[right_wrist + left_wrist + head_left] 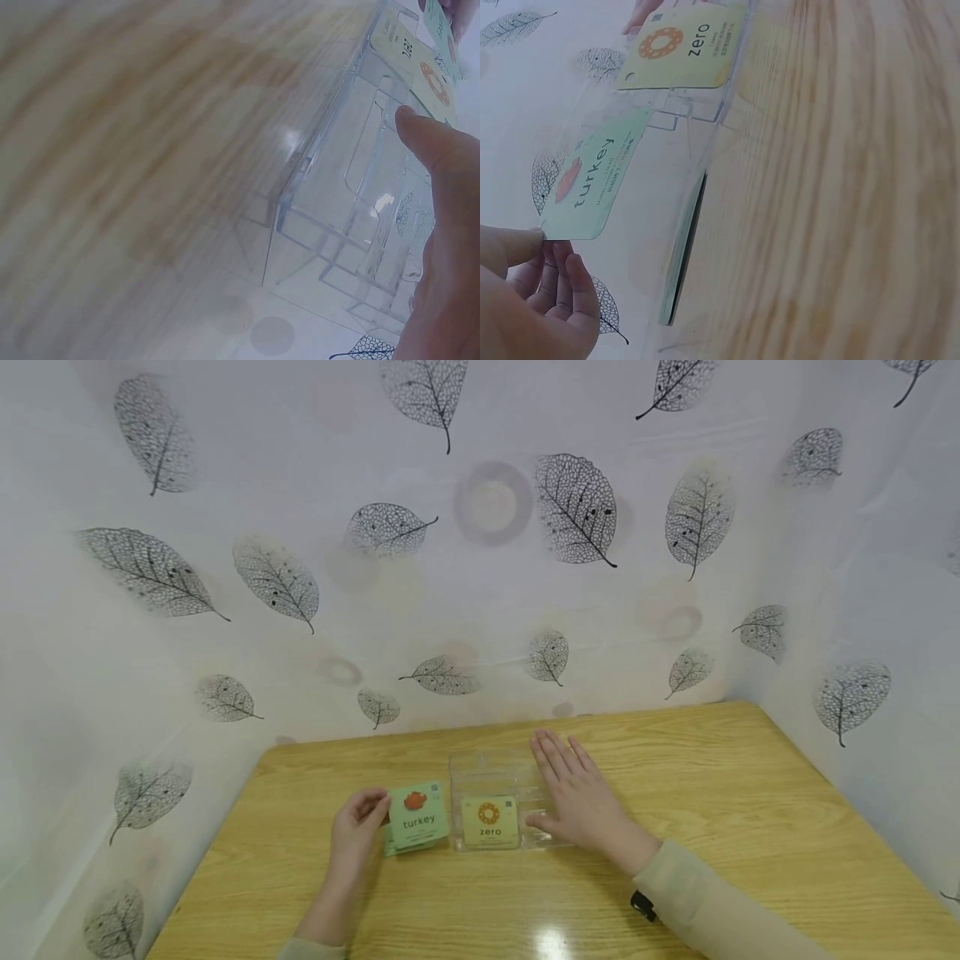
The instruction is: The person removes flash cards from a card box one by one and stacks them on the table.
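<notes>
My left hand (354,828) pinches a green flashcard (420,835) printed "turkey" by its left edge, thumb in front. In the left wrist view this card (592,202) is tilted above more green cards (682,255) lying on the table. To its right stands a clear plastic card holder (468,770) with stepped tiers. A yellow-green card (491,839) printed "zero", with an orange ring picture, sits upright in its front left part. Over the holder's right side lies my right hand (581,797), fingers straight, thumb out toward the "zero" card.
The wooden table (660,793) has its back edge against a pale curtain (322,468) with a leaf print, which also hangs at both sides. A small black device (642,906) shows beneath the right sleeve (697,893).
</notes>
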Demonstrator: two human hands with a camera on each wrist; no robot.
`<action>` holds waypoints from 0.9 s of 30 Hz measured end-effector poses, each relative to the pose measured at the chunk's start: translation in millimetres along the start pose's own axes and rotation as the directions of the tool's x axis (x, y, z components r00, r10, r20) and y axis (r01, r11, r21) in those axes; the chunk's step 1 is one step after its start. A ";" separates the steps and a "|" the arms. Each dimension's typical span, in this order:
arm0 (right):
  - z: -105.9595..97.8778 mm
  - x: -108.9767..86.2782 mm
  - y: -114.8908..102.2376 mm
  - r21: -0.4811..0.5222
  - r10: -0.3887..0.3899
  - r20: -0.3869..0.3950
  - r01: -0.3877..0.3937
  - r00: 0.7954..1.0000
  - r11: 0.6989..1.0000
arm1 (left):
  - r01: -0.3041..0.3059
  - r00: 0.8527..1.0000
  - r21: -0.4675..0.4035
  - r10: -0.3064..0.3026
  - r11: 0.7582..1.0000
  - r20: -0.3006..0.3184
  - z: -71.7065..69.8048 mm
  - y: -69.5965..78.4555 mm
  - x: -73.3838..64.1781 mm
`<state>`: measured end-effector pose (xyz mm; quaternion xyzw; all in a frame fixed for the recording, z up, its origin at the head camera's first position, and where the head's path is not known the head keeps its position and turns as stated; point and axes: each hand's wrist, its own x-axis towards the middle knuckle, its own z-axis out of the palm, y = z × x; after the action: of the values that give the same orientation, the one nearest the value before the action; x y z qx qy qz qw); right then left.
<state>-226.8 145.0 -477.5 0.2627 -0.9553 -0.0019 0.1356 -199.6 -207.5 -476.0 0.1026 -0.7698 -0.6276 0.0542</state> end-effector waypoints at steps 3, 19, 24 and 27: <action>-0.4 -0.3 -0.1 -0.002 0.001 0.002 -0.001 1.000 1.000 | 0.008 1.000 0.009 -0.008 1.000 0.000 -1.4 -0.1 0.2; -0.3 -0.8 0.5 0.004 0.002 -0.003 -0.002 1.000 1.000 | 0.005 1.000 0.050 -0.004 0.999 -0.031 -11.5 -4.1 5.8; 0.1 -0.8 0.5 0.000 -0.001 -0.007 0.001 1.000 1.000 | 0.012 1.000 0.048 -0.011 0.999 -0.022 -14.8 -7.1 7.3; 0.1 -0.6 0.4 0.002 0.000 -0.005 0.000 1.000 1.000 | 0.008 1.000 0.056 -0.007 0.998 -0.013 -16.3 -8.6 8.5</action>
<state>-226.5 145.7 -477.7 0.2630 -0.9549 -0.0003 0.1375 -203.7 -226.7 -481.4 0.1108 -0.7863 -0.6055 0.0538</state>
